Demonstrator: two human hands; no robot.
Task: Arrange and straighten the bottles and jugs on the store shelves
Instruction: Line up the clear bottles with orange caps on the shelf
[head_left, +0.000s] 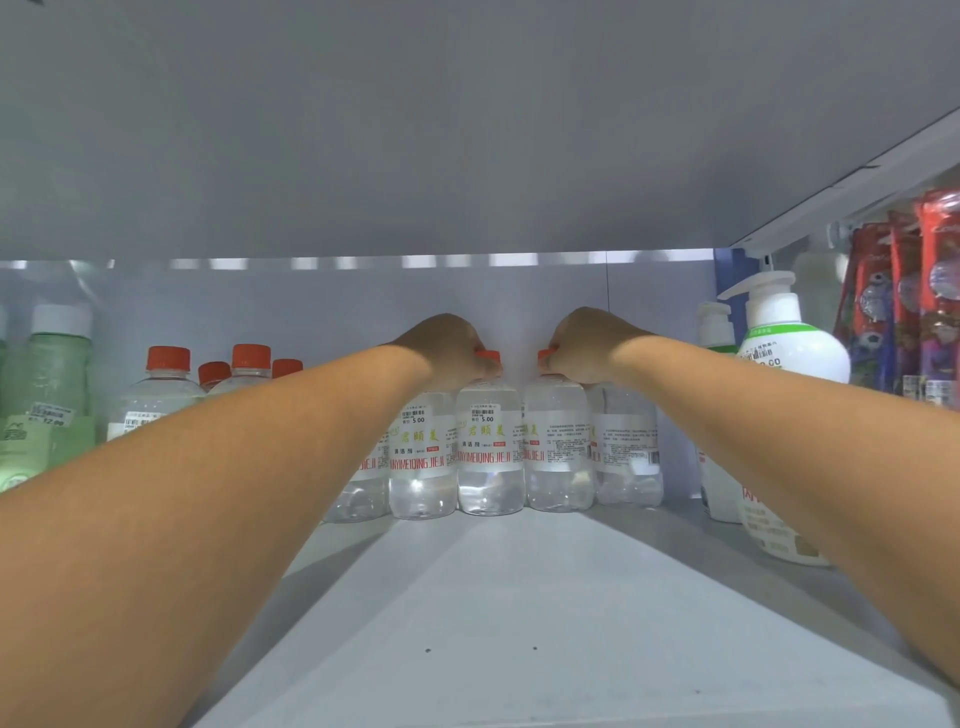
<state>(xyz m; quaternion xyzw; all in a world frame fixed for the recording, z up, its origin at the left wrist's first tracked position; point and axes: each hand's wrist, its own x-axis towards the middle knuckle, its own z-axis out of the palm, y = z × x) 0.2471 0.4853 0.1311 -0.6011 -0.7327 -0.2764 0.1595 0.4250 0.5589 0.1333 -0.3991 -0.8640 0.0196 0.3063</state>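
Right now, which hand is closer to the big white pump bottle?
The right hand. It grips a clear bottle's cap just left of the white pump bottle; the left hand is farther left, on a neighbouring cap.

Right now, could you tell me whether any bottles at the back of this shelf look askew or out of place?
Slightly: the two rightmost clear plastic orange-capped bottles stand upright but are turned label-sideways, showing small print, unlike the front-facing neighbours. Nothing spilled.

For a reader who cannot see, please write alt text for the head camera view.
Both hands, left hand and right hand, grip orange caps of two clear bottles at the back of a store shelf. White pump bottles stand to the right.
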